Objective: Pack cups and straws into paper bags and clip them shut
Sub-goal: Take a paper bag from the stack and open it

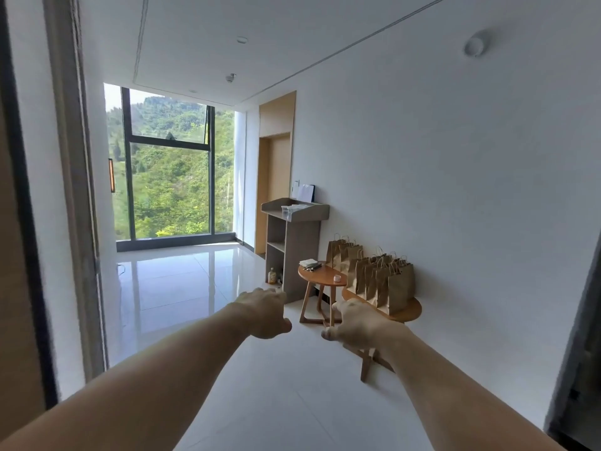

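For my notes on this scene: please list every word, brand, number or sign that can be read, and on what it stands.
Nothing here can be read.
Bottle label: too small and blurred.
White sheet on the stand: no writing legible.
Paper bags: no print visible.

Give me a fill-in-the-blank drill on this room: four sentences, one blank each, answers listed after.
1. The brown paper bags stand on a wooden ____ against the wall.
2. The left hand and the right hand reach forward holding ____.
3. The bottle sits in the grey stand's ____ compartment.
4. The window shows a ____ hillside.
Answers: table; nothing; bottom; green.
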Demonstrator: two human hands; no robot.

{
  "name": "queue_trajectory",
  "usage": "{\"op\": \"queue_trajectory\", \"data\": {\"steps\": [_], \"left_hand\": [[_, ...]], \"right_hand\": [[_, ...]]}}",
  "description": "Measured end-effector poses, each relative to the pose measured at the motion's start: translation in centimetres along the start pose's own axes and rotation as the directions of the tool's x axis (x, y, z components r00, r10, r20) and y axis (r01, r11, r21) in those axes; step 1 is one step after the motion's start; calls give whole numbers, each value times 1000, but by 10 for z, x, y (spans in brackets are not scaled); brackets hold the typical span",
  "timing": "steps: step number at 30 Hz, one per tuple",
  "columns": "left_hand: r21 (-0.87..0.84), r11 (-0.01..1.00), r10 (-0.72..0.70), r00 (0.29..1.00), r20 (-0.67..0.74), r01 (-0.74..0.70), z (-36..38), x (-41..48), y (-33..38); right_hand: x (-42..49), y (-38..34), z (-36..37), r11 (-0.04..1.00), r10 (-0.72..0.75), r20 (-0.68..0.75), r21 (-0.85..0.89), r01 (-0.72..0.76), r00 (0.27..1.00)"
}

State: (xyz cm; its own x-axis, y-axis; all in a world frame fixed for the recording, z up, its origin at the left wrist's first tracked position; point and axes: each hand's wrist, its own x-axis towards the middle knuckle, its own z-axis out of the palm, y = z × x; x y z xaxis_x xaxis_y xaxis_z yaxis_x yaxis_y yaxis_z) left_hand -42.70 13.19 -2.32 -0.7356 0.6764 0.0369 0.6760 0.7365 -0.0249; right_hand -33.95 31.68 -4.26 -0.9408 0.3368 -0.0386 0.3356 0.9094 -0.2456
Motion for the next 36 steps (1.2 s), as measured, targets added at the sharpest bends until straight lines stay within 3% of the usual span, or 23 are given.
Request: {"op": "queue_trajectory", "data": {"steps": [15, 27, 36], "left_hand": [[-61, 995, -78, 997, 3, 78, 8, 266, -60], [-96, 994, -45, 999, -19, 43, 22, 492, -205], [-116, 993, -24, 1000, 10, 25, 53, 659, -265]], "right_hand": [[279, 34, -18, 997, -71, 58, -20, 72, 996], [523, -8, -25, 999, -31, 12, -23, 32, 999], [697, 1, -16, 1000, -10, 48, -11, 10, 999]]}}
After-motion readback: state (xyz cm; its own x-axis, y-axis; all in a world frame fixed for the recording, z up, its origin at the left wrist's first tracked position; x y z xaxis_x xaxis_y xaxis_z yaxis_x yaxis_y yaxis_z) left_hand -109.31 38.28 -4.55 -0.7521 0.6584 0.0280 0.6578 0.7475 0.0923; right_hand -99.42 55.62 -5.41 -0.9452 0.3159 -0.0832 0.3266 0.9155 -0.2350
